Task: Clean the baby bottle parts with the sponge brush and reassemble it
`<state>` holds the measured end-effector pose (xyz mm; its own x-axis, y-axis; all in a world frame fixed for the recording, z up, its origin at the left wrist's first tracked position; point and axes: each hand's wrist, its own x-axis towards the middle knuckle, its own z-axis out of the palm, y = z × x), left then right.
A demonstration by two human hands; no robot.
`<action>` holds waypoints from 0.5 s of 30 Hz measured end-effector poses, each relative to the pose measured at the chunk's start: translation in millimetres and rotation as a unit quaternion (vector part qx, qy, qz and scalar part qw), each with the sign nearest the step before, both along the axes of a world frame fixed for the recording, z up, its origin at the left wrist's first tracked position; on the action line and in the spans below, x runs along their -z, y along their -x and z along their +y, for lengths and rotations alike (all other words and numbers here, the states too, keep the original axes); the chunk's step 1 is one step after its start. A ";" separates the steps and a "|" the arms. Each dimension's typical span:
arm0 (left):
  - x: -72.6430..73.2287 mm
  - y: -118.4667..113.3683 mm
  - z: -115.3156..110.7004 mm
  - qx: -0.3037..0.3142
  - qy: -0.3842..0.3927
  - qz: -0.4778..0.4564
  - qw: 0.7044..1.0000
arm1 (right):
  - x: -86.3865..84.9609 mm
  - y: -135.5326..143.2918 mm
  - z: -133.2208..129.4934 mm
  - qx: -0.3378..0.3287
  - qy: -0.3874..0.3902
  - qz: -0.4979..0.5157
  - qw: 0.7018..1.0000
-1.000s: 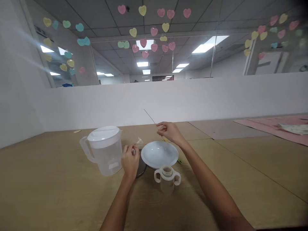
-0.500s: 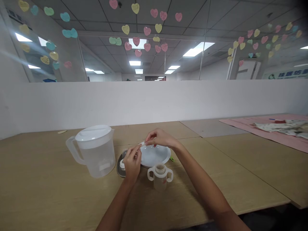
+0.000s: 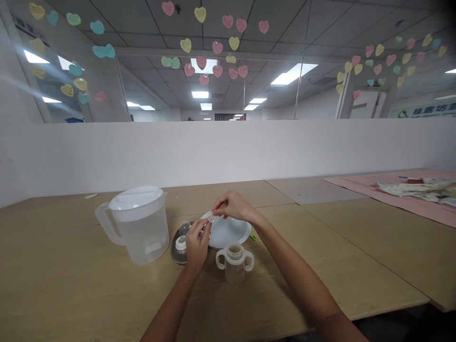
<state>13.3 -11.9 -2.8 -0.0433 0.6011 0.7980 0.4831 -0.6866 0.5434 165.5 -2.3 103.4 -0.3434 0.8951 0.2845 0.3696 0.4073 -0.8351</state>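
Between the fingertips of both hands is a small clear piece (image 3: 211, 217), like a bottle nipple. My left hand (image 3: 197, 242) pinches its lower left side, and my right hand (image 3: 231, 206) pinches it from the upper right. Below them lies a white bowl (image 3: 230, 232), partly hidden by the hands. Nearer me stands an open bottle with two handles (image 3: 235, 263). Left of my left hand is a grey tray (image 3: 177, 256) holding a white ring (image 3: 180, 243) and a clear cap (image 3: 184, 228).
A large lidded pitcher (image 3: 144, 228) stands on the left of the wooden table (image 3: 71, 285). Something green (image 3: 253, 236) shows beside the bowl. A pink cloth (image 3: 363, 183) with patterned fabric (image 3: 413, 190) lies far right. A white wall (image 3: 228, 152) runs behind.
The clear piece has turned between my fingers, so its round face shows more. My right hand has shifted slightly left. The clear cap in the tray is now more visible.
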 end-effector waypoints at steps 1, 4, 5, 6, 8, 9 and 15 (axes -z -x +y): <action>-0.3 0.4 -0.4 0.003 -0.005 -0.007 1.000 | -0.1 0.0 -0.1 -0.001 -0.003 -0.002 1.000; -1.2 1.0 -2.2 -0.003 -0.044 -0.027 0.999 | -0.4 -0.1 -0.9 -0.006 -0.008 -0.006 1.000; -1.2 0.7 -2.8 -0.007 -0.058 -0.035 0.998 | -0.6 -0.4 -1.4 -0.006 -0.010 -0.008 1.000; -1.1 0.4 -3.1 -0.010 -0.068 -0.044 0.997 | -1.0 -1.0 -1.9 -0.003 -0.014 -0.010 1.000; -0.3 -0.2 -3.1 -0.011 -0.072 -0.067 0.995 | -2.1 -2.9 -2.8 0.011 -0.027 -0.016 0.999; 0.3 -0.1 -2.8 -0.010 -0.066 -0.080 0.995 | -2.9 -4.3 -3.1 0.020 -0.034 -0.017 0.999; 7.0 9.1 0.2 -0.026 -0.059 0.016 0.998 | -5.9 -13.2 -1.2 0.050 -0.034 -0.017 0.998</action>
<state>4.3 -11.7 -9.8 -0.0452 0.5004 0.8646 0.5347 -0.7190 0.4441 178.6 -3.5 109.4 -0.2632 0.9047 0.3349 0.4396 0.4215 -0.7931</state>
